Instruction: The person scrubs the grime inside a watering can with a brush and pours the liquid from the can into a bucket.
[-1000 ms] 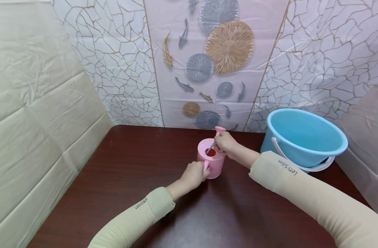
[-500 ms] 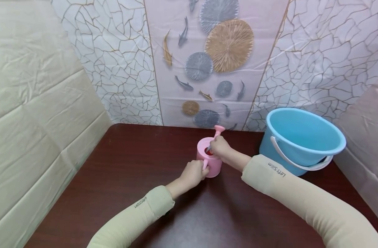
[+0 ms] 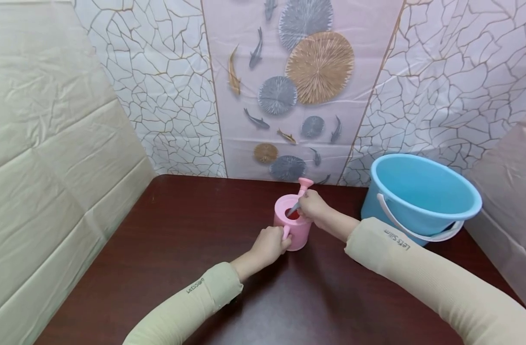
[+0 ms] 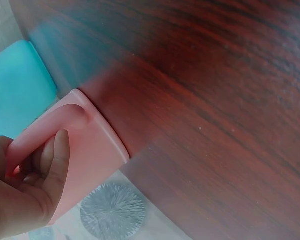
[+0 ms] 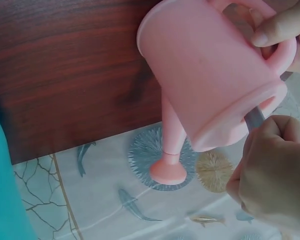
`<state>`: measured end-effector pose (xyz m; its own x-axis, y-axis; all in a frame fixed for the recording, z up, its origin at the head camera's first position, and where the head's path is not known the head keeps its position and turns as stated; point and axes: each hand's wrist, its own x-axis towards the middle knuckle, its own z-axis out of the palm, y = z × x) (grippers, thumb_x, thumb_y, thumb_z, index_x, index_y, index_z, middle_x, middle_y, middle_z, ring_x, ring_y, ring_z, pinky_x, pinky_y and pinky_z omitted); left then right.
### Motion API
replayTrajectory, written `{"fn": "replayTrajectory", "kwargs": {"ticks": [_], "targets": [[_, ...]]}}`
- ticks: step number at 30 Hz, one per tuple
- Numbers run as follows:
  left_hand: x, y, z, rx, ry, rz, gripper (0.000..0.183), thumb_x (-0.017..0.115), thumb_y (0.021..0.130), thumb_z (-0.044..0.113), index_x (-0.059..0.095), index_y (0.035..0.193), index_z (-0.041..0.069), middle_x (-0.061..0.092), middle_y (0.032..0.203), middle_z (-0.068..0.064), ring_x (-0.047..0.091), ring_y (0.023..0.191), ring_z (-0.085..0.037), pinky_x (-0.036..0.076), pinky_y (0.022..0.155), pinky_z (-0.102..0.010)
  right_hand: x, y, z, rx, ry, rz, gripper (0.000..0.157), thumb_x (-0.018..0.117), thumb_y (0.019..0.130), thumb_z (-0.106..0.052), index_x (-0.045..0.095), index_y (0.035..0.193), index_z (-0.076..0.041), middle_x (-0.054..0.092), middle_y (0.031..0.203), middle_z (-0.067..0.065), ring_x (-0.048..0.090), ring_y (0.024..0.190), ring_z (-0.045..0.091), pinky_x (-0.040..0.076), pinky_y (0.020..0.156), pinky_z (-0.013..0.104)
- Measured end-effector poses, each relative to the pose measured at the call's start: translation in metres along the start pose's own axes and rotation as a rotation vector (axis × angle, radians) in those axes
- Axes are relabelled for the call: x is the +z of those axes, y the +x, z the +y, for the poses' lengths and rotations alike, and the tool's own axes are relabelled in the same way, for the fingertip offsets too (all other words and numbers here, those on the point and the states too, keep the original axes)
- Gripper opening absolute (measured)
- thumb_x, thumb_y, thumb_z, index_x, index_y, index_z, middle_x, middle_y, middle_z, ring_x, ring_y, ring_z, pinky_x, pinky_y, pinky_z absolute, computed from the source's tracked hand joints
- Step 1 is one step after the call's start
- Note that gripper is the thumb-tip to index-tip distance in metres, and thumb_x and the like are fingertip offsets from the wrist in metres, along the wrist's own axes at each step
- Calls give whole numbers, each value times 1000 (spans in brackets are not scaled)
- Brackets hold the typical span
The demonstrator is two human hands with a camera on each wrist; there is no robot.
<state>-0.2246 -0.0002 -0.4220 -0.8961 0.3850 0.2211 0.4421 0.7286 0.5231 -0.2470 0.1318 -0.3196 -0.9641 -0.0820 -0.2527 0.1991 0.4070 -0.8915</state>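
Note:
A pink watering can (image 3: 299, 238) stands upright on the dark wooden table (image 3: 194, 225), its rose-tipped spout (image 5: 168, 171) pointing away from me. My left hand (image 3: 268, 245) grips the can's loop handle (image 4: 45, 127), fingers curled round it. Over the can's top, my right hand (image 3: 314, 207) holds a grey, flat, stick-like thing (image 5: 254, 119) that slants down into the round opening. Its lower end is hidden inside the can, so its kind cannot be told. Something red shows within the opening.
A light blue bucket (image 3: 377, 211) with a white handle (image 3: 444, 235) stands at the back right, close beside my right forearm. Patterned cloth (image 3: 181, 120) hangs behind the table, and pale cloth (image 3: 64, 158) walls the left side.
My right hand, with the grey stick-like thing, shifted left over the opening and then back to the right. My left hand and the watering can stay in place.

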Motion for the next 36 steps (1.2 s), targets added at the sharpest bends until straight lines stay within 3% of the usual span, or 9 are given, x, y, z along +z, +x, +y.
{"fn": "replayTrajectory", "kwargs": {"ticks": [6,13,19,29,36], "targets": [[0,0,-1,13,20,13,33,58,84,18,48,53,13,47,45,7,42,43,-6,35,45,-19,1,-6,4,27,55,61,15,22,92,0,33,81,-3,38,58,1,31,47,7,29,46,20],[0,1,-1,4,16,12,33,58,83,17,48,51,14,46,45,7,42,42,-6,34,44,-20,4,-13,9,-31,150,128,31,23,85,7,30,58,-6,36,48,-1,26,42,5,22,42,18],[0,1,-1,1,3,2,33,58,82,16,47,52,13,44,45,7,41,43,-6,34,43,-19,11,-15,14,-31,178,207,18,22,90,2,29,75,-6,37,52,0,30,43,6,24,42,17],[-2,0,-1,9,-2,-11,33,58,83,15,46,52,13,45,45,7,41,43,-7,34,44,-19,21,-6,18,3,109,231,10,24,94,-4,33,89,-1,37,57,2,32,42,7,27,42,18],[-2,0,0,4,-27,-24,34,57,85,15,46,53,13,44,45,7,41,43,-6,34,44,-19,16,-6,16,-62,-46,231,13,26,93,-5,36,85,-2,42,60,2,36,45,8,32,45,19]]}}
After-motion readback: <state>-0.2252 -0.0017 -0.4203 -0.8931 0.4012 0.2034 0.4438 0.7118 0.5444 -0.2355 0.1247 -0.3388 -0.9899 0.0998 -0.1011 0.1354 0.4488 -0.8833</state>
